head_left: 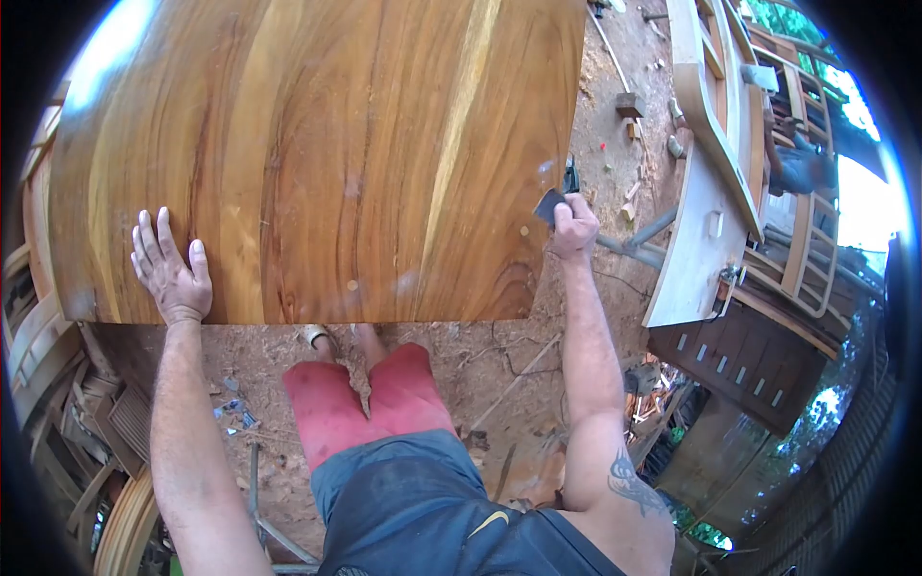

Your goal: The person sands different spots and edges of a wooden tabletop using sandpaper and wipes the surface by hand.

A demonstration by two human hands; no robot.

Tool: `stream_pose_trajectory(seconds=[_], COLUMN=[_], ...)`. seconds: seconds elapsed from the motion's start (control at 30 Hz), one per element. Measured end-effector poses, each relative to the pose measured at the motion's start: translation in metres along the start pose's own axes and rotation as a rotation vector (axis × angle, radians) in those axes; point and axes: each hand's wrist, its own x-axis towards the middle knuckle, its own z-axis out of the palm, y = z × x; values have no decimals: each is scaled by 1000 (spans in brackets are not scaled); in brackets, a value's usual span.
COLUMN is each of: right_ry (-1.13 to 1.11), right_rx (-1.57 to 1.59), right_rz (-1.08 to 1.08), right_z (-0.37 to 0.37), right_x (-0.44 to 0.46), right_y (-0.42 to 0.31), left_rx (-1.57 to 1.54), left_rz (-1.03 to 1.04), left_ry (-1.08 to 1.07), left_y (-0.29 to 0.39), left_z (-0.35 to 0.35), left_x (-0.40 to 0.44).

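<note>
A broad, glossy wooden tabletop [336, 154] with streaked brown and yellow grain fills the upper left and middle. My left hand [173, 274] lies flat on its near left part, fingers spread. Over at the right edge of the board, my right hand [574, 228] is closed on a small flat dark grey piece of sandpaper [548, 206], which overlaps the board's edge. Just behind that hand a dark object [572, 177] shows in part; its kind is unclear. Two pale round plugs sit in the wood near the front edge.
Curved pale wooden frames [699, 86] and a light panel [687, 240] stand at the right, above a dark slotted board [735, 365]. Another person [802, 168] is partly visible behind them. Offcuts [630, 106] lie on the dirt floor; more wooden parts [125, 518] crowd the left.
</note>
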Motion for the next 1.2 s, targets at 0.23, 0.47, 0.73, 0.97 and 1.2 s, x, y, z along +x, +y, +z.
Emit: stream_pose_trajectory(seconds=[0.23, 0.47, 0.73, 0.97, 1.2], right_ry=[217, 188, 196, 212, 200], right_rx=[-254, -410, -449, -445, -432], right_rz=[-358, -388, -362, -342, -368], right_z=[16, 26, 24, 24, 27], right_x=[6, -8, -6, -1, -3], right_y=[3, 5, 4, 5, 5], left_rx=[-2, 3, 1, 9, 8], left_rz=[-1, 3, 2, 2, -3], left_ry=[4, 12, 2, 2, -6], left_y=[0, -1, -2, -2, -4], left_z=[0, 1, 2, 2, 1], left_x=[0, 1, 0, 0, 0])
